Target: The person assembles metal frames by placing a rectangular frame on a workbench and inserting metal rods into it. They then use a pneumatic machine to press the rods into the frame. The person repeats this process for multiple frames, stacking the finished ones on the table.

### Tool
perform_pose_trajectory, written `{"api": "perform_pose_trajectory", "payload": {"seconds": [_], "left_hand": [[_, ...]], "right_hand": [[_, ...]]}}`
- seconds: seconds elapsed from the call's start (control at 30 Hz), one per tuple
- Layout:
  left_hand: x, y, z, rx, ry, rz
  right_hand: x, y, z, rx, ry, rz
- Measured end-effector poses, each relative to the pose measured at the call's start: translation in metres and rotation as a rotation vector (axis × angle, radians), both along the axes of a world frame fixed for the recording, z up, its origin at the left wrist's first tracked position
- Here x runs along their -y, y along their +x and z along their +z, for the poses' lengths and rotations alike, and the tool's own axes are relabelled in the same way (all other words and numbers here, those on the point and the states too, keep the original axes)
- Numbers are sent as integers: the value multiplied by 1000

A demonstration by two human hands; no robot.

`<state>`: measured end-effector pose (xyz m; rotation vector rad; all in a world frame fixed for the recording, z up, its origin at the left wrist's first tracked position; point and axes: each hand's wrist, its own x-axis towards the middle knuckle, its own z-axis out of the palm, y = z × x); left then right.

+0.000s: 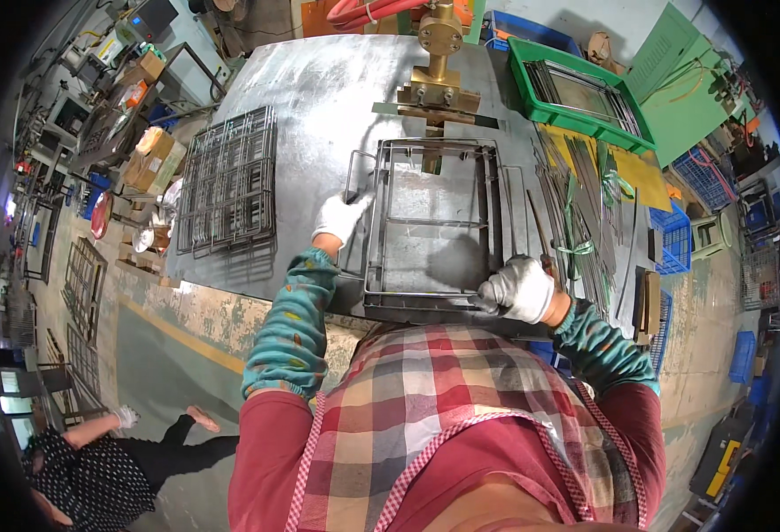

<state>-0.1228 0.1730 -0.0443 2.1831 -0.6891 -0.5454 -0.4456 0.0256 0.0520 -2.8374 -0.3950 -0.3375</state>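
Observation:
A rectangular metal wire frame (pixel 436 222) with looped side handles lies on the metal table (pixel 319 80) in front of me. Its far end sits beneath a brass-coloured machine head (pixel 443 75). My left hand (pixel 344 217), in a white glove, is closed at the frame's left side by the looped handle. At the near right corner, my gloved right hand (pixel 518 291) is wrapped round the frame's edge. The undersides of both grips are hidden.
Stacked wire frames (pixel 230 177) lie at the table's left. On the right are bundled thin metal rods (pixel 576 204) and a green crate (pixel 585 129) holding metal parts. Blue baskets (pixel 672 235) stand beyond the right edge. Another person (pixel 97 470) is at the lower left.

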Motion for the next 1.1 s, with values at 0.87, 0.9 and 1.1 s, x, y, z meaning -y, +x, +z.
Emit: {"api": "perform_pose_trajectory", "payload": {"seconds": [0.87,0.9,1.1], "left_hand": [[5,-8,25,159,227,-87],[8,-16,37,178,253,-80],[6,0,11,185,288,-56]], "right_hand": [[77,28,-35,-98,168,-922],[84,29,-41,-251,141,-1061],[85,40,-71,-384,435,-1115]]}}
